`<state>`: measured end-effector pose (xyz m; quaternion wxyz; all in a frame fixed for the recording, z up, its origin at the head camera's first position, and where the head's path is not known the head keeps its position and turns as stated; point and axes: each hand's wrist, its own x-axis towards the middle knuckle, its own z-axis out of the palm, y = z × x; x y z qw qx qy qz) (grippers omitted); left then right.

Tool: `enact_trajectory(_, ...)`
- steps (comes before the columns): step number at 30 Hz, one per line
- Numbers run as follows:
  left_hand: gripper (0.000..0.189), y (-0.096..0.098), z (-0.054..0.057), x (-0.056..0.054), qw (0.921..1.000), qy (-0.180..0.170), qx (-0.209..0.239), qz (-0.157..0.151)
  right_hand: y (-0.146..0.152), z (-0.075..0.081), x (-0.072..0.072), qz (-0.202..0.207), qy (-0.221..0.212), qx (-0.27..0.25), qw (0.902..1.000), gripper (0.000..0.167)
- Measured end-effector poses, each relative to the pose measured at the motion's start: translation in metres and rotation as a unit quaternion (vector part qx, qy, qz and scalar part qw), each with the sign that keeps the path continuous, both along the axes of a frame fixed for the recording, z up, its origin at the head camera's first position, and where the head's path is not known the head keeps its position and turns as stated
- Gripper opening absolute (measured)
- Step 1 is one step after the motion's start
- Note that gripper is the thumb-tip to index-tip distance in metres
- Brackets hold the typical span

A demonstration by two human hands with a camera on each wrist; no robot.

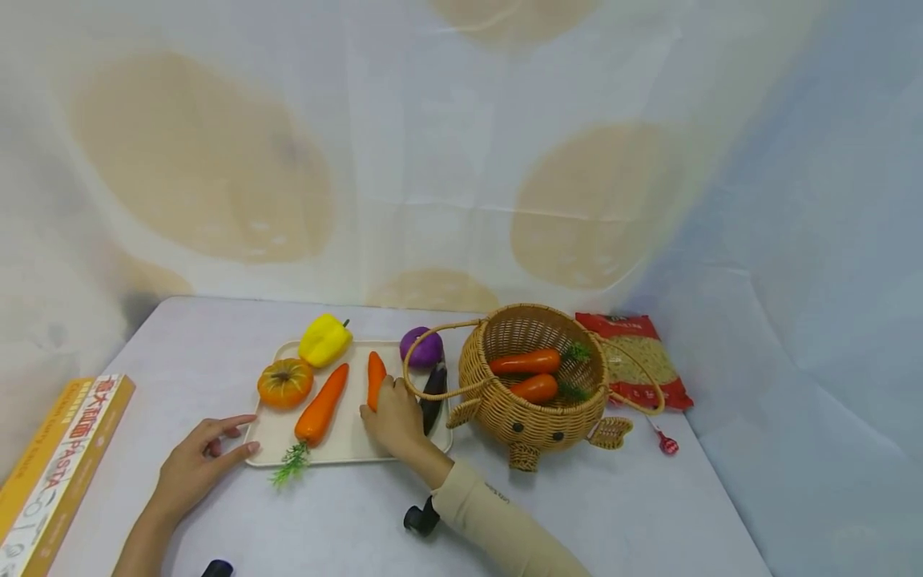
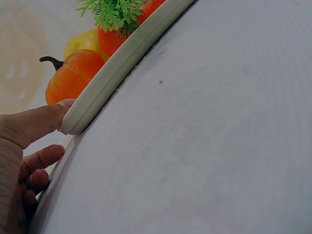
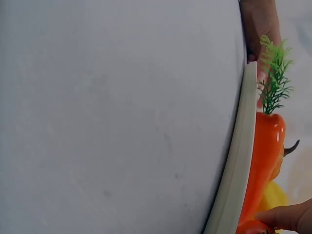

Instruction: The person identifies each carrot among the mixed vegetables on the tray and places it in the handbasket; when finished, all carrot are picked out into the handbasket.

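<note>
A cream tray point(image 1: 339, 449) carries a small orange pumpkin point(image 1: 285, 383), a yellow bell pepper point(image 1: 324, 340), a carrot point(image 1: 322, 409) with green leaves over the front rim, a purple onion-like vegetable point(image 1: 421, 347) and a dark eggplant point(image 1: 433, 398). My right hand point(image 1: 397, 421) grips a second carrot point(image 1: 376, 377) on the tray from above; its leafy end is hidden under the hand. At the tray's left end, my left hand point(image 1: 198, 461) touches the rim with thumb and forefinger. In the left wrist view, the thumb point(image 2: 44, 119) lies against the tray's corner.
Right of the tray stands a wicker basket point(image 1: 490, 417) with an animal face and two looped handles, holding two carrots point(image 1: 526, 362). Behind it lies a red pasta bag point(image 1: 638, 357), with a lollipop point(image 1: 667, 443) in front. A pasta box point(image 1: 68, 473) is at the left edge.
</note>
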<state>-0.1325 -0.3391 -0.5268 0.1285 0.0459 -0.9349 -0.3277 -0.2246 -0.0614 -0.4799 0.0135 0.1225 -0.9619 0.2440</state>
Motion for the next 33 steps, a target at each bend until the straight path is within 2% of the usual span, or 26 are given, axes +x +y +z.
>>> enact_trajectory(7,0.042,-0.002,-0.001,-0.001,1.0,0.001,-0.002,0.0,0.004,0.008,0.009,0.006,0.004,-0.084,0.9965,0.048)
enact_trajectory(12,0.042,-0.001,-0.001,-0.002,1.0,0.003,0.0,-0.003,0.01,0.02,0.016,0.031,-0.017,-0.165,0.9857,0.046)
enact_trajectory(16,0.043,-0.001,0.0,-0.001,1.0,0.0,-0.001,-0.001,0.019,0.036,0.021,0.06,-0.034,-0.206,0.9761,0.05)
enact_trajectory(25,0.044,-0.001,-0.001,-0.001,0.9999,-0.008,-0.006,-0.002,0.051,0.075,0.019,0.133,-0.111,-0.229,0.9581,0.051)
enact_trajectory(33,0.046,-0.001,-0.002,-0.001,0.9998,-0.018,-0.003,0.0,0.078,0.1,0.006,0.191,-0.131,-0.228,0.9458,0.052)
